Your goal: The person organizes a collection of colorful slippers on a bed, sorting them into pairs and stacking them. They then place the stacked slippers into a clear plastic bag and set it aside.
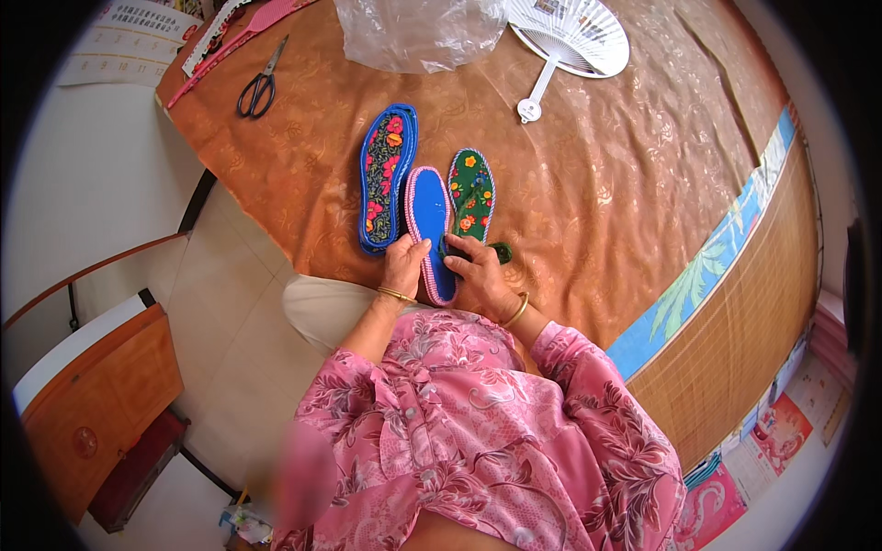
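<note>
A blue-faced insole (432,206) with a pink-and-white bound edge lies lengthwise before me. My left hand (404,265) grips its left side, thumb on the blue face. At the right edge, my right hand (484,274) has its thumb and forefinger on the insole; a bit of dark green thread shows by the fingertips, and what they pinch is unclear. A green floral insole (473,189) rests just beyond that hand. Beside it is a small bundle of dark green yarn (505,253), partly hidden. On the left lies a stack of blue-edged floral insoles (386,172).
Black-handled scissors (257,95) and a pink plastic fly swatter (251,31) lie far left on the brown patterned cloth (572,186). Beyond my hands are a clear plastic bag (424,34) and a white hand fan (568,45). A woven mat (737,330) borders the right.
</note>
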Available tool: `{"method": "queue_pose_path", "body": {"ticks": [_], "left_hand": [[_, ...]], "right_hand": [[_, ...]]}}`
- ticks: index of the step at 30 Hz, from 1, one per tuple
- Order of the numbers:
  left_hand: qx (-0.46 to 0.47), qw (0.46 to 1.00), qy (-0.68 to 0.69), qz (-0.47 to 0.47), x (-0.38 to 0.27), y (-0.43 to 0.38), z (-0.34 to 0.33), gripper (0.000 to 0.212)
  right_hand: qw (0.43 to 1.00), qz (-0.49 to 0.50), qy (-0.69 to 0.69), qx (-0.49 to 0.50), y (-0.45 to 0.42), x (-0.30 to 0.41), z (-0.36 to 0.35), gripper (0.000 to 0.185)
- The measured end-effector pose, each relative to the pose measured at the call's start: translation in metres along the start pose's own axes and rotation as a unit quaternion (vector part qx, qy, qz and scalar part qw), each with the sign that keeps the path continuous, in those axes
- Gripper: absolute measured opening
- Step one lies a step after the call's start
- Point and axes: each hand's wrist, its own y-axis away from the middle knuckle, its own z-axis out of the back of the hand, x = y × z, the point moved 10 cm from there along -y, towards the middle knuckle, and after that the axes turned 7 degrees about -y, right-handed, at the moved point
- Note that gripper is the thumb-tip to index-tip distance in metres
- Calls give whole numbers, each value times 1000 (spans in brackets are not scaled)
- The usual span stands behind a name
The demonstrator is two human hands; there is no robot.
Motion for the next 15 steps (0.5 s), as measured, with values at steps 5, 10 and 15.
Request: {"method": "queue_pose_path", "body": {"ticks": [5, 10, 15], "left_hand": [[-9, 998, -59, -28, -19, 2, 6, 15], [-35, 995, -52, -72, -72, -3, 26, 11], [-36, 994, -17, -103, -97, -27, 64, 25]], "right_hand": [[985, -80, -133, -80, -1, -15, 23, 16], [975, -26, -184, -118, -3, 43, 62, 12], [978, 83, -114, -155, -11, 121, 111, 14]]}}
